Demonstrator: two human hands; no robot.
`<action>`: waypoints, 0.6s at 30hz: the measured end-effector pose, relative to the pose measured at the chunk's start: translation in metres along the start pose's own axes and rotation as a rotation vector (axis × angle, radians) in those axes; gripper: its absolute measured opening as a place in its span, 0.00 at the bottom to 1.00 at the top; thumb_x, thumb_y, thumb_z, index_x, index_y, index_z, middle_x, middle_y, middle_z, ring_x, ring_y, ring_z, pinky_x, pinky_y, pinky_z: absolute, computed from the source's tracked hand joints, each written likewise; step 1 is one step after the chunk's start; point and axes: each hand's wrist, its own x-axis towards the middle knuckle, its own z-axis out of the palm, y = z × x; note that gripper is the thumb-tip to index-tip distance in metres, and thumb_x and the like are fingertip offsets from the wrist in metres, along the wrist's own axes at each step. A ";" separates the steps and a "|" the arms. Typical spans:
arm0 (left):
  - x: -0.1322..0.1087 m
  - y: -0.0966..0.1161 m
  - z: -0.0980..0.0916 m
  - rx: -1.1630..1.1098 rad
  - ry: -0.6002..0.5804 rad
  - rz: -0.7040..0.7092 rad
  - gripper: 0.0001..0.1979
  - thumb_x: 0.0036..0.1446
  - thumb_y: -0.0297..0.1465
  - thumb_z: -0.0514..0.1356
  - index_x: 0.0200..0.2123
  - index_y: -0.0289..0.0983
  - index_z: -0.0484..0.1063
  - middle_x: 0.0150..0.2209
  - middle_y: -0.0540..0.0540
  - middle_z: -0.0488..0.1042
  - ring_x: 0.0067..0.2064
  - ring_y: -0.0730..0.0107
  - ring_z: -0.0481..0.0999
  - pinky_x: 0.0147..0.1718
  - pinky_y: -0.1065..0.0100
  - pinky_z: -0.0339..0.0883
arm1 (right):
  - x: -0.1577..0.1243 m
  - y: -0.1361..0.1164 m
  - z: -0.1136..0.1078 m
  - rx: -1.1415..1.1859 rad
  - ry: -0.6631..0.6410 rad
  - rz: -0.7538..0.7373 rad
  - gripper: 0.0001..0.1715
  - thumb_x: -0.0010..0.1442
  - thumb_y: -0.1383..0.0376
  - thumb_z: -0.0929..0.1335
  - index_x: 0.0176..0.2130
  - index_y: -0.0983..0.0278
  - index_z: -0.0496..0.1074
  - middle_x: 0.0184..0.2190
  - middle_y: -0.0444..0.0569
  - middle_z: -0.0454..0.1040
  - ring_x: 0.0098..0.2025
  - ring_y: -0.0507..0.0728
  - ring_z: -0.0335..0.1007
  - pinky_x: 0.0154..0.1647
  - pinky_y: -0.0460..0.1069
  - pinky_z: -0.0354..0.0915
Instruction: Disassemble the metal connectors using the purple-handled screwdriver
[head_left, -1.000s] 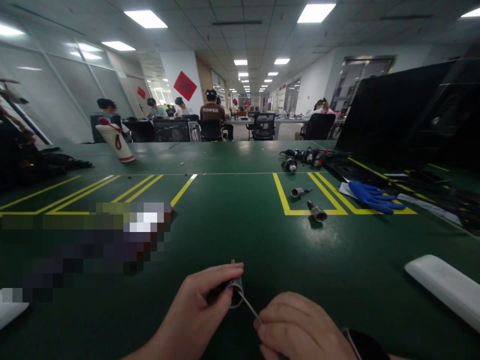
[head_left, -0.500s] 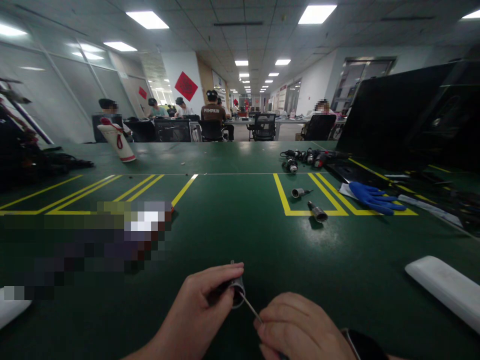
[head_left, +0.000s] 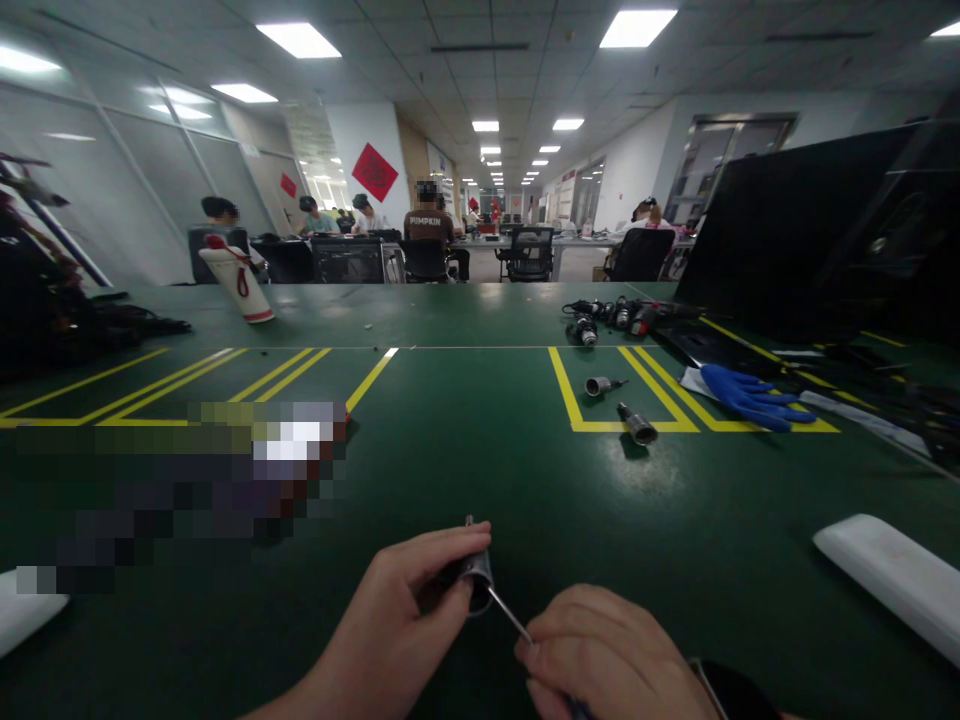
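My left hand [head_left: 397, 620] is closed around a small grey metal cylinder [head_left: 475, 580] at the bottom middle, its open end facing right. My right hand [head_left: 607, 655] is pinched on a thin metal rod [head_left: 508, 614] whose tip goes into that open end. Both hands hover just above the green table [head_left: 480, 470]. A dark wristband shows on my right wrist.
Two more metal cylinders [head_left: 637, 425] lie in a yellow-taped box, with a blue glove [head_left: 750, 395] and a heap of dark parts [head_left: 615, 315] beyond. A white slab [head_left: 892, 575] lies right, a white cup [head_left: 240, 285] far left, a black monitor [head_left: 810, 230] right. People sit at far desks.
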 end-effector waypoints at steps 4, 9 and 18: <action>0.001 -0.002 0.001 0.028 -0.001 0.029 0.15 0.44 0.24 0.59 0.35 0.40 0.79 0.41 0.45 0.79 0.45 0.59 0.77 0.48 0.61 0.70 | -0.001 0.000 0.000 0.019 -0.015 0.003 0.08 0.58 0.74 0.61 0.36 0.66 0.67 0.22 0.47 0.76 0.24 0.51 0.71 0.26 0.44 0.68; 0.003 -0.006 0.001 0.100 -0.013 0.124 0.16 0.43 0.22 0.57 0.34 0.41 0.79 0.40 0.47 0.79 0.44 0.61 0.78 0.46 0.62 0.71 | -0.001 0.002 0.002 0.001 0.020 -0.048 0.06 0.57 0.75 0.62 0.33 0.67 0.68 0.21 0.47 0.76 0.22 0.51 0.70 0.23 0.44 0.67; 0.004 -0.013 0.001 0.194 0.030 0.294 0.15 0.45 0.23 0.55 0.34 0.39 0.79 0.38 0.45 0.80 0.41 0.61 0.79 0.43 0.62 0.73 | 0.002 0.001 0.002 -0.016 0.064 -0.064 0.07 0.58 0.74 0.62 0.33 0.68 0.69 0.22 0.48 0.76 0.22 0.51 0.71 0.24 0.44 0.68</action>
